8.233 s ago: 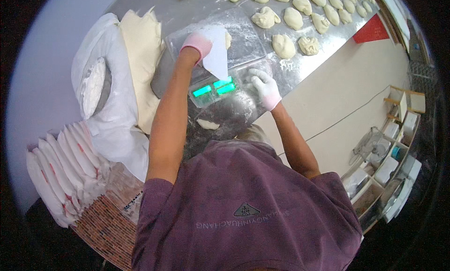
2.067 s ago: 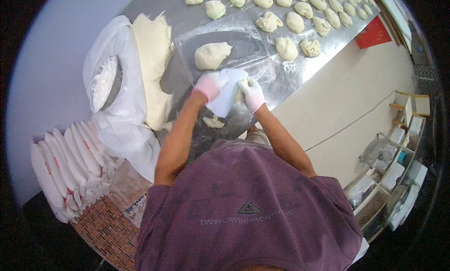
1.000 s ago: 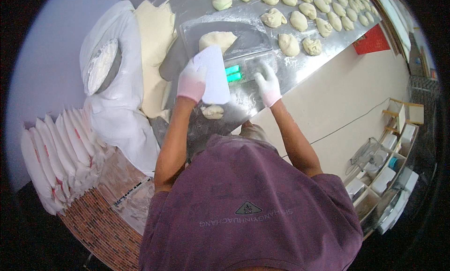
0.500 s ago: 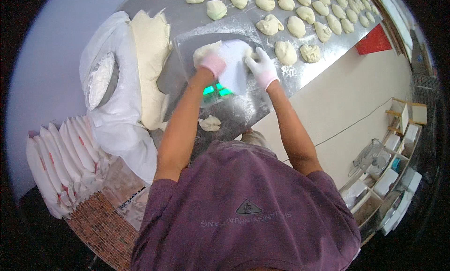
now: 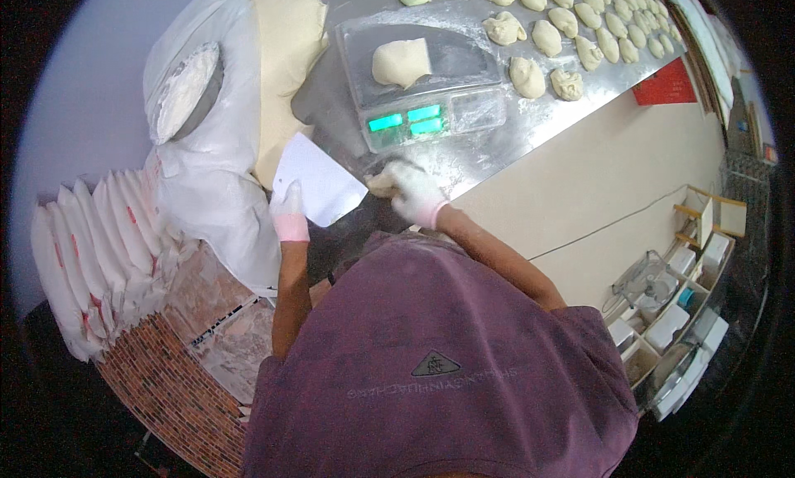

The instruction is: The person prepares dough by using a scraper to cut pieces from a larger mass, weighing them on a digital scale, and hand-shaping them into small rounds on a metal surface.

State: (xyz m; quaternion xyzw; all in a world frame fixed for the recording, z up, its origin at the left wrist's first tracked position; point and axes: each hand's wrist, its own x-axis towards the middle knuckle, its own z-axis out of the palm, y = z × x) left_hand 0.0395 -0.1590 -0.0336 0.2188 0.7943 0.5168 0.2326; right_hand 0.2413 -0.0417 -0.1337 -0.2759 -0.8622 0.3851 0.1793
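My left hand [image 5: 289,209], in a white glove with a pink cuff, grips a white plastic scraper [image 5: 321,178] over the table's near-left edge. My right hand [image 5: 407,188], gloved alike, is closed on a small piece of dough [image 5: 380,188] just right of the scraper. Beyond them a scale [image 5: 476,110], in a clear cover, shows lit green displays and carries a lump of dough [image 5: 400,62]. A large sheet of dough [image 5: 283,56] lies to the left of the scale.
Many dough lumps [image 5: 546,38] cover the back of the steel table [image 5: 489,159]. A white cloth [image 5: 215,196] with a bowl of flour [image 5: 186,85] is at the left, above stacked white sacks [image 5: 95,263]. Shelves and a fan [image 5: 650,288] stand at the right.
Both hands have left the scale's pan and moved toward me, the left with the scraper down and left, the right onto the small dough piece. The lump on the scale is now uncovered.
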